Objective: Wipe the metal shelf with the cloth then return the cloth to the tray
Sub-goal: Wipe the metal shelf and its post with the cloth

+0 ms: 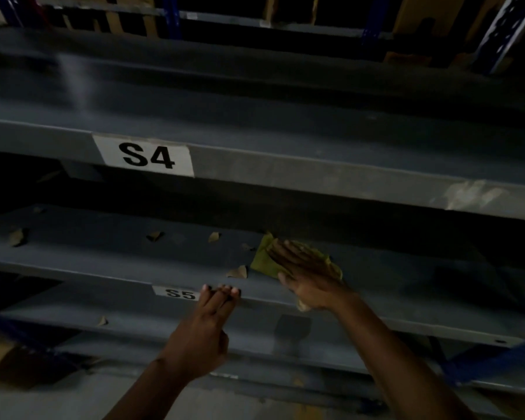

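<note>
Our right hand (303,268) presses the cloth (262,260) flat on the shelf (103,256), fingers (287,252) straight and together. Our left hand (205,325) braces the shelf lip, fingers straight. We should sweep firmly toward nine o'clock, gathering those scraps (238,271).

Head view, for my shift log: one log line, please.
stage: wipe | right hand: presses cloth on shelf S5 | left hand: fingertips on shelf edge | scraps: left of cloth | tray: unseen

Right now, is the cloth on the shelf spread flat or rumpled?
Rumpled, not flat: the cloth shows uneven folds around the right hand, which presses it onto the metal shelf with straight fingers.
</note>
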Tool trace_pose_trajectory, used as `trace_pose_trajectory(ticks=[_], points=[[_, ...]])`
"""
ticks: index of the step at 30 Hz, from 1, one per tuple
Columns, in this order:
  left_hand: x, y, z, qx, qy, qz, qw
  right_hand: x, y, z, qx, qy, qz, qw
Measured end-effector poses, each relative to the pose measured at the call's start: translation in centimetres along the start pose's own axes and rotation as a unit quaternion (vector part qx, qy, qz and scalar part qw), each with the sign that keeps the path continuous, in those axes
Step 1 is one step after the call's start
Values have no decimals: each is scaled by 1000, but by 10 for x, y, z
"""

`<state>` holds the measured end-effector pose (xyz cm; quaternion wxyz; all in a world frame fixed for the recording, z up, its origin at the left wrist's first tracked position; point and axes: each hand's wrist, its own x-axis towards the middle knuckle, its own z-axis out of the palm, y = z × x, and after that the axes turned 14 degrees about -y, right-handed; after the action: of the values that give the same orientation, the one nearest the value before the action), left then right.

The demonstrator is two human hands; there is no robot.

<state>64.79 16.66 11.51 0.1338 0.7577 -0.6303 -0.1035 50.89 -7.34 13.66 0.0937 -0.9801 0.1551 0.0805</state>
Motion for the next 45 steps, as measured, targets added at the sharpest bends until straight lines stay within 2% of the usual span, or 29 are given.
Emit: trace_pose_trajectory(ticks=[3,5,8,11,17,24,27,32,36,40,43,45], points=[[-1,-2,-1,-17,-5,18,1000,-1,7,1,41,-5,23,999],[-1,-13,-6,-18,18,35,999,5,5,-4,67,6,53,996],[-6,-43,-15,3,45,-9,999,17,-1,-11,68,-4,86,994],[-10,-59,-18,41,34,-18,998,34,-9,-18,79,-19,105,991],[-7,-60,-25,7,43,-4,999,54,-37,-20,77,-22,89,993],[-9,-63,-27,-10,41,9,999,18,-59,-7,48,-21,2,999],[-9,-63,-27,-11,37,10,999,17,-49,-9,68,-41,18,997],[-11,-65,-27,-11,41,14,999,43,-53,-19,57,-30,81,995],[-11,-67,-27,-14,34,22,999,33,-79,-17,48,-33,26,998],[-13,-76,-25,-43,18,27,999,8,-85,-6,92,-23,-32,995],[-16,-85,-34,-61,22,35,997,11,-75,1,92,-16,-17,995],[-19,-98,-37,-11,34,41,998,21,-73,2,67,-14,5,998]])
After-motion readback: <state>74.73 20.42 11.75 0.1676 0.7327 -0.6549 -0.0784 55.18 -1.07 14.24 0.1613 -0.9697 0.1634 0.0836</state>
